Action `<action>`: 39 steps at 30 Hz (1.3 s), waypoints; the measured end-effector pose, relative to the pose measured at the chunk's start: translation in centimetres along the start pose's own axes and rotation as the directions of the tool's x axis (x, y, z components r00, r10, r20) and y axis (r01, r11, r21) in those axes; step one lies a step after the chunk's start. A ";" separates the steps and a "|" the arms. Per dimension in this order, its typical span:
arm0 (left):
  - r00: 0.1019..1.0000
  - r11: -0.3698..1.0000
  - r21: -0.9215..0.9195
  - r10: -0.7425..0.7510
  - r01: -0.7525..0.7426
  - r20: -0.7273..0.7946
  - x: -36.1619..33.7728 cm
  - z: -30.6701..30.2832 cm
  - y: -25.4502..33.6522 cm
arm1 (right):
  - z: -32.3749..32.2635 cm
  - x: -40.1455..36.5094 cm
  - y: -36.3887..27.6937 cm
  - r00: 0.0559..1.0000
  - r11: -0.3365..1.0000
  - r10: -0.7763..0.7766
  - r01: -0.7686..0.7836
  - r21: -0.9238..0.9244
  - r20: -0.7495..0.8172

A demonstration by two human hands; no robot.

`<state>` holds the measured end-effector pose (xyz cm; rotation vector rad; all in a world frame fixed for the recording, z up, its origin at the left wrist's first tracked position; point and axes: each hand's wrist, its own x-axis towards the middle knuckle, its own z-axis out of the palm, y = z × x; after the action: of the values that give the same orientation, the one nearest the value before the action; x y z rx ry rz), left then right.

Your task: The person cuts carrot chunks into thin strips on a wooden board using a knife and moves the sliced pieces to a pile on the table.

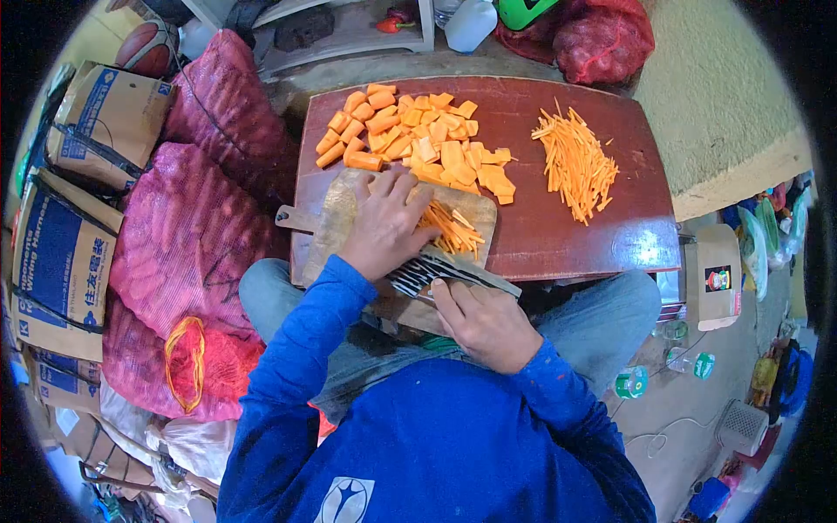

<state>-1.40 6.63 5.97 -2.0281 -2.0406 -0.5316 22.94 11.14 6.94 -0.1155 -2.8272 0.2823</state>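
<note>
the left hand [384,225] lay on the cutting board [336,218], its grip apart, fingers spread and pressing on the carrot strips [453,228] at the board's right end. the right hand [484,324] had its grip clamped on the knife [436,270], whose striped blade lay along the board's near edge, just beside the left fingers. farther back on the tabletop [558,235] sat carrot chunks [410,131] and, to their right, thin carrot sticks [575,161]. red mesh sacks [192,227] lay to the left.

Left hand [384,225] lies palm down with fingers spread forward, while right hand [486,324] is curled closed, thumb extended.
</note>
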 end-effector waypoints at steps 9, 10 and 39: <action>0.996 0.996 -0.005 -0.085 0.084 -0.017 5.5 4.4 -4.0 | 0.1 -0.2 -0.7 0.999 0.997 -0.044 0.043 0.058 0.011; 0.995 0.997 0.020 -0.081 0.080 0.052 6.6 4.7 -4.2 | 0.2 -0.2 -0.7 0.999 0.996 -0.045 0.045 0.074 0.001; 0.748 0.460 -0.601 -0.514 0.653 0.420 -7.3 0.2 -8.8 | -2.2 -2.1 0.4 0.943 0.647 0.307 -0.306 0.698 0.129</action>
<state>-9.96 0.14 1.95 -1.5963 -3.0115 -1.5720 25.67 11.73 8.33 -0.4220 -2.4570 1.4270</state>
